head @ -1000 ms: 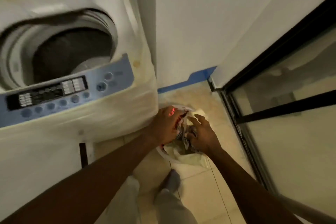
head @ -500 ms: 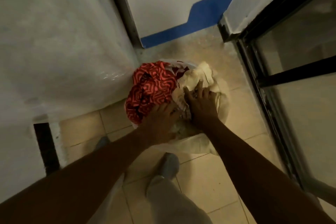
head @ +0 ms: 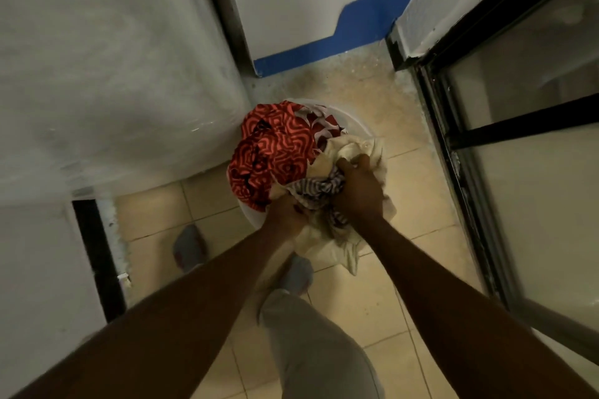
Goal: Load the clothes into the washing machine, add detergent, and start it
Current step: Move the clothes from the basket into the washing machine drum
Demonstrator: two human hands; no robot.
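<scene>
Down on the tiled floor (head: 421, 191), tight against the front of the washing machine (head: 113, 74), the white basin (head: 356, 120) holds the clothes. Half a second ago both hands lay spread on the heap. Now the left hand (head: 285, 210) and right hand (head: 358, 191) have dug in, each grip clamped on the cream cloth (head: 350, 147), with the striped cloth (head: 319, 191) bunched between them. The red patterned garment (head: 272, 152) lies ungathered at the basin's left side. A first armful looks ready to lift; the machine's opening is out of view.
</scene>
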